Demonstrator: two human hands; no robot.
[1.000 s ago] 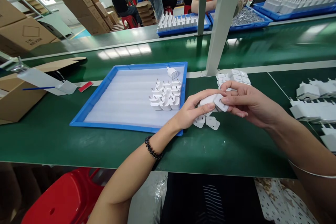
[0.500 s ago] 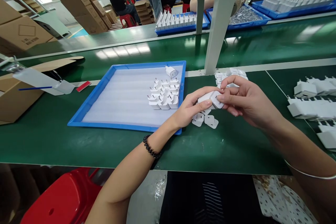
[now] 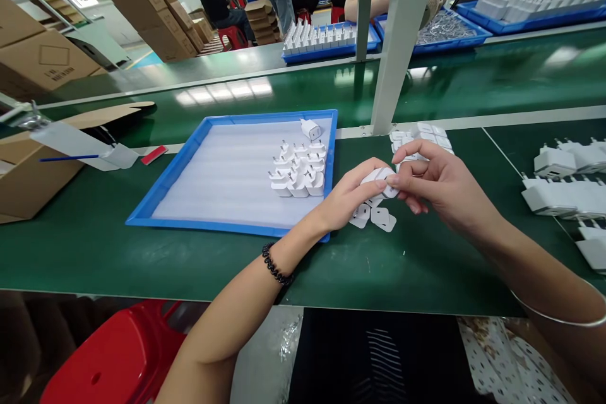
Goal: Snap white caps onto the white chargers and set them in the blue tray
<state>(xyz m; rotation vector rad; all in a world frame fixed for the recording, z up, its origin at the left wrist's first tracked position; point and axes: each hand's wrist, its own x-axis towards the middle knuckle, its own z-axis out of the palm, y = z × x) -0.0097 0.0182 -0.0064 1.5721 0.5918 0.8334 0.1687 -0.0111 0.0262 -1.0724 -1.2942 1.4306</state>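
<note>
My left hand is closed around a white plug charger, its thumb along the near side. Thumb and forefinger of my right hand pinch a small white face plate at the charger's right end. Whether that plate sits flush is hidden by the fingers. Several loose white face plates lie on the green table just below my hands. Behind the right hand are more white plates, grouped together. Several white chargers, pins up, stand in the right part of a blue-rimmed tray.
Rows of white chargers stand at the right. A grey post rises behind my hands. Leftward are an open carton and a red piece. Beyond the green belt, filled blue trays and co-workers appear.
The right fingertips have moved slightly left, closer over the charger's end, and the charger has tilted a little. The whole view has shifted slightly. The chargers in the tray have not moved.
</note>
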